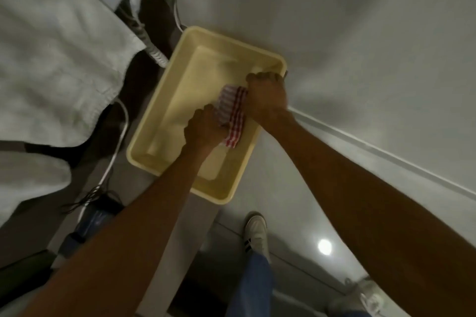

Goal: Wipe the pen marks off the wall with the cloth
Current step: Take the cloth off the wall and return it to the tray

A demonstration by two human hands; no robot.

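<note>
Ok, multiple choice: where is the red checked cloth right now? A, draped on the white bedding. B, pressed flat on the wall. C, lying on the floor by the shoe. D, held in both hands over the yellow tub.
D: the left hand and right hand both grip the cloth above the yellow tub.

Over the tub [144,148], the cloth [231,113] is partly covered by the left hand [203,128] and right hand [268,96], whose fingertips are hidden. Left of the tub, the white fabric [56,59] runs off the frame's edge. The whole view is blurred.
</note>
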